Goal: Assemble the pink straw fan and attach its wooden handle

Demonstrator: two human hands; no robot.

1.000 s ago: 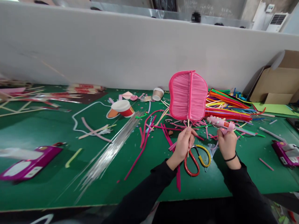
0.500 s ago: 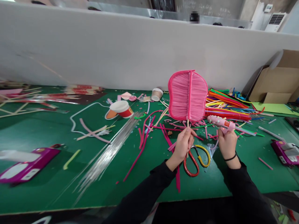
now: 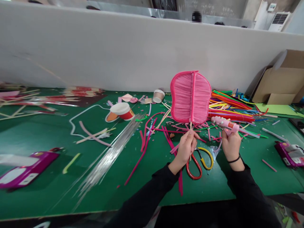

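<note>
My left hand [image 3: 185, 148] is closed round the thin wooden stick of a pink fan [image 3: 190, 97] made of fuzzy pipe cleaners, holding it upright above the green table [image 3: 47, 133]. My right hand [image 3: 231, 146] grips a pink glue gun [image 3: 224, 124], its nozzle pointing left toward the fan's lower right edge without clearly touching it. Red and yellow handled scissors [image 3: 199, 161] lie on the table between my wrists.
A heap of coloured pipe cleaners [image 3: 232, 106] lies right of the fan, with pink offcuts scattered around it. A bundle of silver wires [image 3: 106, 158], a tipped red-and-white paper cup [image 3: 122, 111], a brown cup [image 3: 158, 95], purple boxes [image 3: 26, 172] and a cardboard box [image 3: 280, 84] surround the work.
Nearly nothing has changed: both hands keep their grip and position, and the view has shifted very slightly.
</note>
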